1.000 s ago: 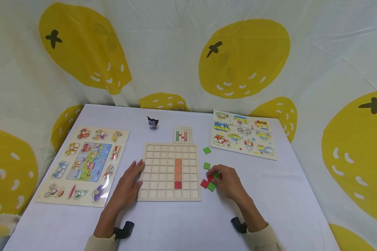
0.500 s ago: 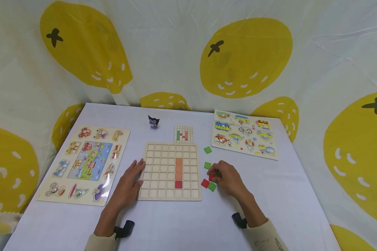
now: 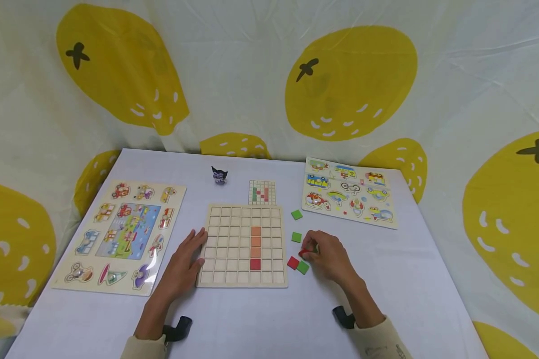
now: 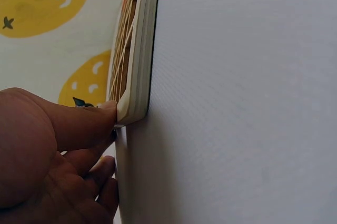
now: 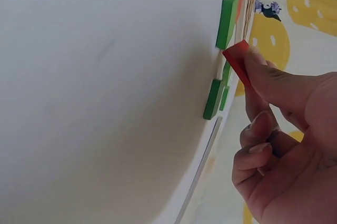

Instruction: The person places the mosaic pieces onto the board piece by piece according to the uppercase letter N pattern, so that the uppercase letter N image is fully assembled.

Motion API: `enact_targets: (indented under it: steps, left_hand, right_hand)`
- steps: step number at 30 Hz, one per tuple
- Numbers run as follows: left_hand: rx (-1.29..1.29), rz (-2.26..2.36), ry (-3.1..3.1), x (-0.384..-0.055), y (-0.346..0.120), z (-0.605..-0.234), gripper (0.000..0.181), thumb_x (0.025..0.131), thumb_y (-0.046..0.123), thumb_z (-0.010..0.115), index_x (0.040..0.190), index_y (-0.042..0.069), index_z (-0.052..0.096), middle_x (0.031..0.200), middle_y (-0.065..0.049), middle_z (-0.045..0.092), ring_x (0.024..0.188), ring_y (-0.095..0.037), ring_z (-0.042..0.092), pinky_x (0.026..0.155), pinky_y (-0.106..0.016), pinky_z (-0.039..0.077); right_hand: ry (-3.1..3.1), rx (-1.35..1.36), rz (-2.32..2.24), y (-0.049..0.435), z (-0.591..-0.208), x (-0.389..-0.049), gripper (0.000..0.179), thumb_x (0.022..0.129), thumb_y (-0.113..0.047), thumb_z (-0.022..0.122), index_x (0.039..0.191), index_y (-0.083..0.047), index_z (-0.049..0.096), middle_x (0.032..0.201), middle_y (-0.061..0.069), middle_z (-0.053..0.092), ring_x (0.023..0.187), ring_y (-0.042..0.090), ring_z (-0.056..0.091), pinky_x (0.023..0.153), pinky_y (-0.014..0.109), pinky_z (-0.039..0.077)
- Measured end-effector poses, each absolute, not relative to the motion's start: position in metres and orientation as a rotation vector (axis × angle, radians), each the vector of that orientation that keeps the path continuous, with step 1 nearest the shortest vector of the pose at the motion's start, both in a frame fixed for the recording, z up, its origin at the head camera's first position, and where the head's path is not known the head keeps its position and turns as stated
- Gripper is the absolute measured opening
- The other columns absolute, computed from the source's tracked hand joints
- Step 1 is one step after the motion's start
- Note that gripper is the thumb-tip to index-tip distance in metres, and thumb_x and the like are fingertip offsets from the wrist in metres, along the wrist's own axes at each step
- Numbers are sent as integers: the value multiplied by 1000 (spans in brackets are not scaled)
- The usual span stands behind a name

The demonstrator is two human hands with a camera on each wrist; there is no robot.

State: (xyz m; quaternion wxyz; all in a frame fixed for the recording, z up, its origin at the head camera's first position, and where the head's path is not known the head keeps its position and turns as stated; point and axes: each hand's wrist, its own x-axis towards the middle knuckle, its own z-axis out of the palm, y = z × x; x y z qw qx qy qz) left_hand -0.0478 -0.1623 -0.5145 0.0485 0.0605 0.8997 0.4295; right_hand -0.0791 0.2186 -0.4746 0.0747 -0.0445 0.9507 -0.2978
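A wooden grid board (image 3: 229, 237) lies in mid-table in the head view, with three orange tiles (image 3: 255, 242) and a red tile (image 3: 255, 265) in one column. Along its left edge rests my left hand (image 3: 184, 267), fingers extended and touching the rim; its thumb meets the board's corner in the left wrist view. My right hand (image 3: 328, 254) pinches a loose red tile (image 5: 236, 57) between thumb and finger, raised on its edge right of the board. Near it lie another red tile (image 3: 293, 263), a green tile (image 3: 303, 268) touching it, and a green tile (image 5: 214, 99) mostly hidden by the hand in the head view.
Two more green tiles (image 3: 297, 214) lie to the board's right. A small pattern card (image 3: 271, 201) touches the board's far side. Behind stands a dark figurine (image 3: 219, 175). Picture puzzles lie at left (image 3: 172, 197) and back right (image 3: 348, 212).
My right fingers have closed on the loose red tile and tipped it up from the table. The left hand has stayed against the board.
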Motion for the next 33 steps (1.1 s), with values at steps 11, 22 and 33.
enact_targets:
  steps: [11,22,33]
  left_hand:
    - [187,1313,2742,-47,-162,-514,72,98,-8,62,164,8,39,175,-11,33,166,-39,16,132,-65,17]
    - [187,1303,2745,-47,-162,-514,71,99,-7,62,164,8,39,175,-11,33,166,-39,16,132,-65,17]
    - [202,1323,2761,-47,-162,-514,71,98,-8,63,163,7,41,174,-12,35,165,-40,19,130,-67,19]
  right_hand:
    - [2786,-48,-1126,201,-477,-75,23,85,-11,89,93,-20,69,85,-3,64,81,18,54,65,25,45]
    - [2741,-80,-1234,171,-478,-75,19,87,-15,88,88,-23,70,81,-5,64,71,18,52,56,24,42]
    - [2753,-165,-1191,140,-478,-76,20,87,-20,88,84,-26,69,80,-10,66,76,15,52,63,25,41]
